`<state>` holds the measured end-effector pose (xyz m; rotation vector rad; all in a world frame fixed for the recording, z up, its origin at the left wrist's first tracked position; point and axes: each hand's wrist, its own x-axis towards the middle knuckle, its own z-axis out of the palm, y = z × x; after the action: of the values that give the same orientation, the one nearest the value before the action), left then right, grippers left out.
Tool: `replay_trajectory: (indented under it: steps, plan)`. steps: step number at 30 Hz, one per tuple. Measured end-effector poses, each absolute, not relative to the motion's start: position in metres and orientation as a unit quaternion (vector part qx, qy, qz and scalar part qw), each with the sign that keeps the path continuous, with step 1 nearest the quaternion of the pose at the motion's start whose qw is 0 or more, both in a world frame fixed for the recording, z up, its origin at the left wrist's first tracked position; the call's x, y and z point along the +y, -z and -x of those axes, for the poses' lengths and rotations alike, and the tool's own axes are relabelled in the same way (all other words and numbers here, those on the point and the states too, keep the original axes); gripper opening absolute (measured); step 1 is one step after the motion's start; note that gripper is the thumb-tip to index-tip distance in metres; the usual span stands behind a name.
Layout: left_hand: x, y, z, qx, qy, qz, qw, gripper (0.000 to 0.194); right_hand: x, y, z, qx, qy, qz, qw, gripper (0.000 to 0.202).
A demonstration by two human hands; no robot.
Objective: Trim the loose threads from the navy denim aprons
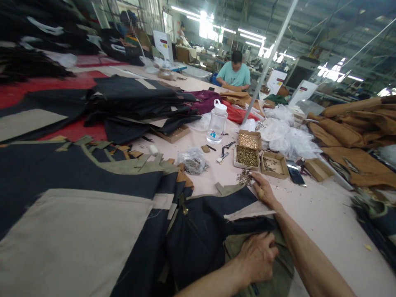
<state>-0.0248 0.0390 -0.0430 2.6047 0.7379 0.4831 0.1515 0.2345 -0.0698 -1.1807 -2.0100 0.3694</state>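
Observation:
My left hand [258, 256] lies on a dark navy garment [198, 222] with olive parts, its fingers curled against the cloth near the olive pocket. My right hand [262, 190] reaches past the garment to a small heap of metal pieces [244, 177] on the table, fingertips at the heap's right edge; what they pinch, if anything, is too small to make out. Just behind the heap stand a box of brass-coloured pieces [246, 157], a box of copper-coloured pieces [248, 140] and a shallower cardboard box [274, 165] with a few pieces inside.
Stacked navy garments [93, 173] cover the left side. A clear bottle [216, 123], a plastic bag of parts [193, 161], a phone [296, 173] and brown garments [355, 132] lie around the boxes. A person in a light teal shirt [234, 75] works across the table.

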Motion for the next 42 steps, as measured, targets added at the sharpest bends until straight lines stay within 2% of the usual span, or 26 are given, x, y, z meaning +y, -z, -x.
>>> replay_trajectory:
  steps: [5, 8, 14, 24, 28, 31, 33, 37, 42]
  plan:
    - [0.04, 0.043, 0.025, 0.257, -0.189, -0.93, 0.183, 0.015, 0.242, 0.07, -0.132, -0.823, -0.09, 0.473, 0.302, 0.043]
    - [0.041, 0.044, 0.024, 0.264, -0.194, -0.928, 0.177, 0.015, 0.241, 0.069, -0.125, -0.831, -0.065, 0.474, 0.284, 0.039]
    - [0.041, 0.047, 0.023, 0.263, -0.206, -0.927, 0.169, 0.012, 0.224, 0.072, -0.138, -0.831, -0.087, 0.458, 0.304, 0.043]
    - [0.04, 0.04, 0.017, 0.27, -0.202, -0.928, 0.158, 0.007, 0.153, 0.07, -0.219, -0.826, -0.122, 0.469, 0.287, 0.049]
    - [0.041, 0.035, 0.016, 0.271, -0.203, -0.927, 0.16, 0.008, 0.126, 0.072, -0.242, -0.769, -0.095, 0.521, 0.358, 0.054]
    - [0.042, 0.032, 0.014, 0.269, -0.196, -0.929, 0.164, 0.008, 0.114, 0.076, -0.254, -0.702, -0.081, 0.567, 0.424, 0.046]
    - [0.041, 0.03, 0.013, 0.271, -0.191, -0.929, 0.165, 0.008, 0.112, 0.078, -0.256, -0.682, -0.084, 0.585, 0.432, 0.037]
    - [0.04, 0.026, 0.011, 0.278, -0.184, -0.929, 0.161, 0.009, 0.126, 0.08, -0.248, -0.673, -0.074, 0.618, 0.4, 0.027]
    - [0.038, 0.024, 0.011, 0.279, -0.18, -0.93, 0.156, 0.01, 0.156, 0.075, -0.231, -0.662, -0.055, 0.67, 0.332, 0.027]
